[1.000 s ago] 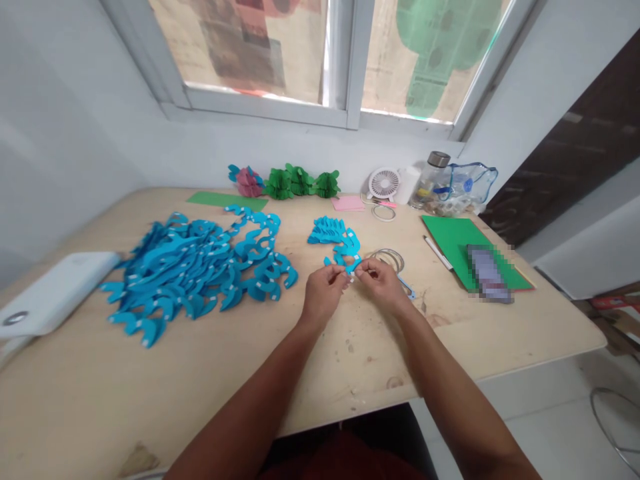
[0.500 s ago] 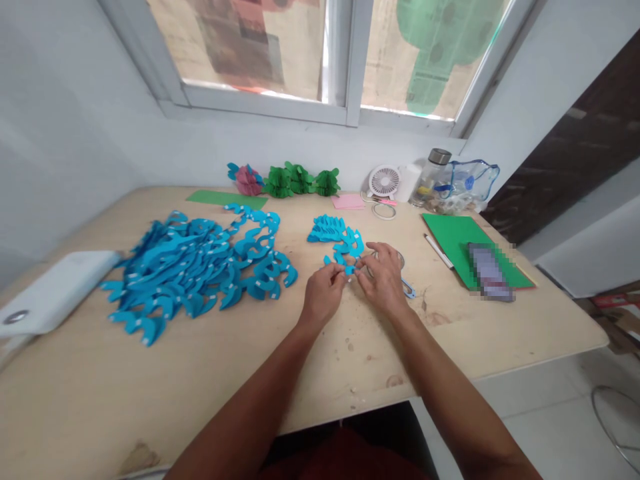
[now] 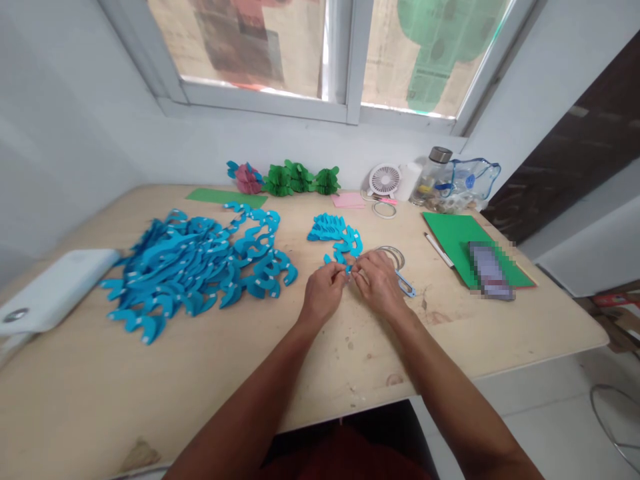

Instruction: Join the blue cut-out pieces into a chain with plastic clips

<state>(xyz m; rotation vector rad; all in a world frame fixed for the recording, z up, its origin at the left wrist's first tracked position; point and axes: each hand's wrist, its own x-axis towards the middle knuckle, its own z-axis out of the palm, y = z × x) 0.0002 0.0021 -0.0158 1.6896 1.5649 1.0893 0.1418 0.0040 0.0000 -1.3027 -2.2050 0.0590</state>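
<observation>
My left hand is closed, its thumb and forefinger pinching the near end of a curved blue paper piece. Close beside it, my right hand has its fingertips drawn together at the same end of that piece. A small pale bit shows between the fingertips, too small to name. The piece belongs to a wavy chain of blue paper arcs with white tabs, running back to a folded blue stack. Partly behind my right hand lie rolls of thin tape and a light-blue cutter.
A large heap of blue paper arcs covers the table's left side, near a white device. Green paper, a pen and a blurred phone lie right. Paper flowers, a fan and a bottle line the wall.
My right hand has moved slightly left and its spread fingers have drawn in to a pinch at the blue paper piece. My left hand stays almost in place.
</observation>
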